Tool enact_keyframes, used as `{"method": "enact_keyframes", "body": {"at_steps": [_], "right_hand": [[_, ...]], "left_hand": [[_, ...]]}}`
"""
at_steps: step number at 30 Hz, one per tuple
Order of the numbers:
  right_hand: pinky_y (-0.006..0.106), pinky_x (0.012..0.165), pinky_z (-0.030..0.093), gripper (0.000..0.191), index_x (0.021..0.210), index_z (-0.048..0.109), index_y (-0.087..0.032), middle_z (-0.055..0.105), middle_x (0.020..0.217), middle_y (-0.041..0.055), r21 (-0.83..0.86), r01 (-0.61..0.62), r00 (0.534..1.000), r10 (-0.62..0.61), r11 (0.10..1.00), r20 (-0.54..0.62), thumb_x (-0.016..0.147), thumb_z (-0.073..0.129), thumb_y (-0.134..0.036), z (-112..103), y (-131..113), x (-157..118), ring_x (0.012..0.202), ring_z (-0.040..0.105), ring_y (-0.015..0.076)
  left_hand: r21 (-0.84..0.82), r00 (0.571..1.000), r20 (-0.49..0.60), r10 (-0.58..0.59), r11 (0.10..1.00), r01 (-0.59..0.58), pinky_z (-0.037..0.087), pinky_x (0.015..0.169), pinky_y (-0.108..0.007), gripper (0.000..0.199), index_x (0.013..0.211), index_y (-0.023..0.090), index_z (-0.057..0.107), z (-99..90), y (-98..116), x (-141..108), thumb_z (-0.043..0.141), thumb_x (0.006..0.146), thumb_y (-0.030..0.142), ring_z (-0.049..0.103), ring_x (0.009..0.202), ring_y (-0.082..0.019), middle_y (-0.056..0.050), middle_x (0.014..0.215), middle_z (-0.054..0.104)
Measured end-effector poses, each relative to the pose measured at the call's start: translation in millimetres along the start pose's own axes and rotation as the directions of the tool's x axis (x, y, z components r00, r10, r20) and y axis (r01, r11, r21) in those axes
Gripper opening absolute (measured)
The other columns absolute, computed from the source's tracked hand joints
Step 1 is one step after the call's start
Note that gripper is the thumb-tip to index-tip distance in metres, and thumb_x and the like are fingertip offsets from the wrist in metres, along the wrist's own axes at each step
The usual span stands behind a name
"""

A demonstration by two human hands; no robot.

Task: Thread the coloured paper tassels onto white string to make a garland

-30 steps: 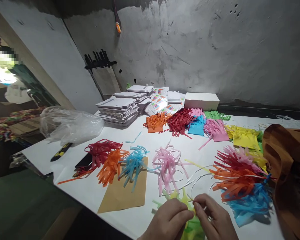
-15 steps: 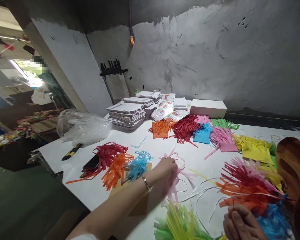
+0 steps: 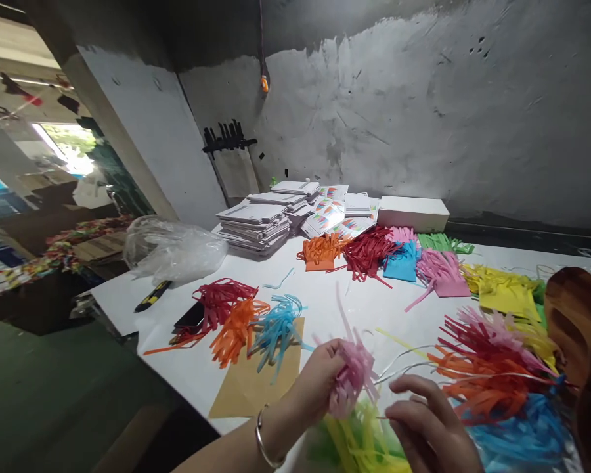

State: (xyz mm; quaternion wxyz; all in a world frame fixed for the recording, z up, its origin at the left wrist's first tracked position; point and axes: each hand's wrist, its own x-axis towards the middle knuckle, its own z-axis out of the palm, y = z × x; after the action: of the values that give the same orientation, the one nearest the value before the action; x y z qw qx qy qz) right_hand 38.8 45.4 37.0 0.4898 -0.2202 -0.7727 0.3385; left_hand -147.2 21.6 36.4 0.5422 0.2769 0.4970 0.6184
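Note:
My left hand [image 3: 320, 374], with a metal bangle at the wrist, is closed on a pink tissue-paper tassel [image 3: 354, 374], whose strips hang out in front of the fingers. Close to its right is my right hand [image 3: 426, 417], index finger raised and curved. A thin, needle-like thing sticks out from its lower fingertips toward the tassel; its exact kind is too small to tell. White cord [image 3: 404, 358] runs between the hands toward strung red, orange and blue tassels [image 3: 492, 381] on the right. Yellow-green tassels [image 3: 364, 440] lie beneath my hands.
On the white table, crimson, orange and light-blue tassels [image 3: 278, 328] lie left, near brown card [image 3: 256, 387], a phone [image 3: 190, 317] and a cutter [image 3: 152, 295]. Farther back are a plastic bag [image 3: 177, 249], stacked cards [image 3: 256, 226], a white box [image 3: 414, 213] and fringed paper [image 3: 320, 253].
My left hand has picked the pink tassel up off the table and brought it nearer. My right hand has moved left and up toward it. The view has shifted slightly.

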Motion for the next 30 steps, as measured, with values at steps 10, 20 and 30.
{"method": "enact_keyframes", "body": {"at_steps": [10,20,30], "right_hand": [[0.024,0.072,0.058,0.011,0.094,0.071,-0.026,0.069,0.105,0.006,0.116,-0.187,0.979,0.195,0.976,-0.061,0.096,0.06,-0.029,-8.9,-2.6,12.9,0.086,0.07,0.018],[0.023,0.078,0.057,0.013,0.087,0.075,-0.028,0.072,0.096,0.0047,0.182,-0.191,0.982,0.187,0.965,0.041,0.093,0.064,-0.032,-5.0,-6.1,8.5,0.093,0.069,0.0191],[0.022,0.075,0.058,0.011,0.091,0.076,-0.029,0.073,0.099,0.0038,0.111,-0.192,0.981,0.195,0.975,-0.016,0.093,0.065,-0.029,-17.3,2.8,-1.5,0.088,0.071,0.0181]], "left_hand": [[0.016,0.999,-0.013,-0.04,0.999,0.04,0.038,0.052,-0.022,0.042,0.09,0.017,0.06,-9.7,-12.4,-22.0,0.083,0.071,0.046,0.049,0.055,-0.01,0.002,0.074,0.059],[0.498,0.924,0.202,0.325,0.779,-0.382,0.05,0.086,-0.033,0.024,0.107,0.018,0.071,11.5,1.7,-34.6,0.068,0.084,0.022,0.066,0.091,-0.021,-0.007,0.098,0.072],[0.722,0.833,0.172,0.526,0.508,-0.47,0.049,0.097,-0.04,0.019,0.11,0.024,0.069,-20.9,17.8,-46.1,0.062,0.093,0.029,0.061,0.114,-0.028,-0.011,0.116,0.067]]}}
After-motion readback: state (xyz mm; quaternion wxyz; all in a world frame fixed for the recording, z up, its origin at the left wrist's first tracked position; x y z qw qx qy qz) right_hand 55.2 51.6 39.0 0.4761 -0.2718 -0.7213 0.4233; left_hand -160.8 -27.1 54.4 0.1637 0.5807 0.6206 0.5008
